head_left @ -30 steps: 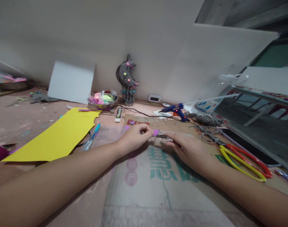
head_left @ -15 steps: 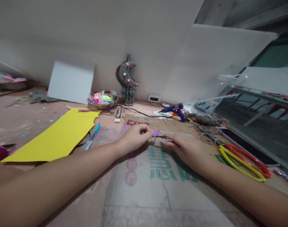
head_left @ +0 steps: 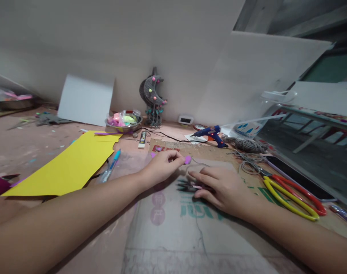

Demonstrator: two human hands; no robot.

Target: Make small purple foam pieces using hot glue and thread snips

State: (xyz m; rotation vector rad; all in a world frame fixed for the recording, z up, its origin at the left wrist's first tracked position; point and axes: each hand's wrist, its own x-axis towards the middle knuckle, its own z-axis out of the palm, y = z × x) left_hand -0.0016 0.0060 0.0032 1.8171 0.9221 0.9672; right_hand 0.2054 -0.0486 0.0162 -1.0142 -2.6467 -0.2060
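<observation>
My left hand [head_left: 164, 164] pinches a small purple piece [head_left: 187, 160] between thumb and fingertips, just above the printed cardboard sheet [head_left: 167, 239]. A thin grey strand [head_left: 196, 163] trails from near that piece toward the right. My right hand [head_left: 222, 186] is lower and to the right, its thumb and index finger spread around a small dark-tipped tool [head_left: 186, 185] with a pinkish handle. Motion blurs this tool, so I cannot make out its exact kind. Its tips point left, apart from the purple piece.
Red-and-yellow-handled scissors [head_left: 293, 198] and a phone [head_left: 299, 177] lie right. Behind are grey yarn [head_left: 247, 144], a blue glue gun [head_left: 209, 132] and a moon ornament [head_left: 153, 91]. Yellow paper [head_left: 67, 163], a blue pen [head_left: 112, 165] and a metal bowl [head_left: 123, 127] are left.
My right hand has drawn back toward me with the dark-tipped tool, away from the purple piece, and its fingers have spread. My left hand has barely moved.
</observation>
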